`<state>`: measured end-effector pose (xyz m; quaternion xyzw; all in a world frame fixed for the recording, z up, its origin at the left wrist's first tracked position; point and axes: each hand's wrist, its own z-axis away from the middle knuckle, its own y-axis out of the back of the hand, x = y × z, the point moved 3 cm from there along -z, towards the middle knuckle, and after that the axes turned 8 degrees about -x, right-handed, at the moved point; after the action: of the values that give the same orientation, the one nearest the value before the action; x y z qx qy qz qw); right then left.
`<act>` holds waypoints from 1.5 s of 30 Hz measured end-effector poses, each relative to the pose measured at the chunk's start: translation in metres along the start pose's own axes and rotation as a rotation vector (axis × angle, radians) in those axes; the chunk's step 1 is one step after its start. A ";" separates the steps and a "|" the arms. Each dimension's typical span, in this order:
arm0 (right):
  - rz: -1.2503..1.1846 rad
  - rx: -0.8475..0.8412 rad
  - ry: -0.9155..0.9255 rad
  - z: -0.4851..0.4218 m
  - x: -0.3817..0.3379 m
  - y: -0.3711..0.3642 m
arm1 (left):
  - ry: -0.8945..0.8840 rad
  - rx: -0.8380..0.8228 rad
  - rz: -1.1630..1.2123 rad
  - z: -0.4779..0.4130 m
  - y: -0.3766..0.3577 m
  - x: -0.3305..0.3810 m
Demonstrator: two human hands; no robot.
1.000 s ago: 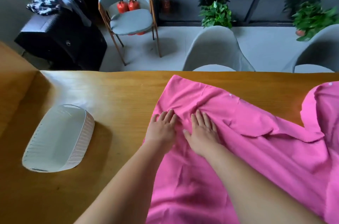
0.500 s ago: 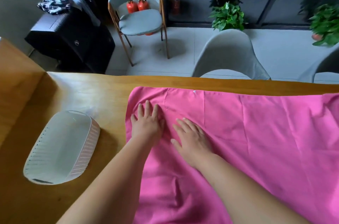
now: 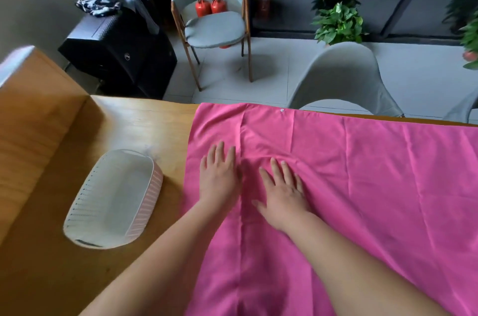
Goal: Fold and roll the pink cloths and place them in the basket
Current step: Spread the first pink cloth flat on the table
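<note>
The task looks barely begun. The cloth [image 3: 362,173] lies spread on the surface [image 3: 129,129], unfolded and unrolled. The left hand [image 3: 219,176] and right hand [image 3: 284,191] press flat on it, fingers straight. The basket [image 3: 155,186] beside it holds nothing.

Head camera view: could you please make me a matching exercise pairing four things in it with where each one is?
Things:
1. pink cloth
2. white ribbed plastic basket
3. left hand
4. two red fire extinguishers

Places:
A. on the floor behind the grey wooden-legged chair
B. spread over the wooden table
C. flat on the cloth, fingers straight
D. on the table, left of the cloth

Pairs: 1-B; 2-D; 3-C; 4-A
</note>
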<state>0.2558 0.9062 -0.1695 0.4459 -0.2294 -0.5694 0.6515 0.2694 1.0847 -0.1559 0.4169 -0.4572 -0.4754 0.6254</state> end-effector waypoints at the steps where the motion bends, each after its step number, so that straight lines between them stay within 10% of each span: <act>1: 0.006 -0.006 -0.004 -0.003 0.001 0.002 | -0.011 0.035 0.016 0.023 -0.008 0.004; 18: 0.201 0.130 0.301 0.149 -0.044 -0.097 | -0.033 -0.026 0.043 0.188 -0.057 -0.071; 25: 0.312 0.232 0.579 0.221 -0.037 -0.137 | -0.394 0.098 0.106 0.296 -0.068 -0.052; 34: 0.020 0.375 0.311 0.237 -0.043 -0.138 | -0.422 0.050 0.136 0.343 -0.085 -0.069; 45: -0.233 0.284 0.046 0.248 -0.036 -0.094 | -0.053 0.056 0.401 0.342 -0.033 -0.097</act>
<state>-0.0039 0.8654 -0.1174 0.5697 -0.2392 -0.5927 0.5167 -0.0814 1.1433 -0.1247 0.3221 -0.5602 -0.3395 0.6835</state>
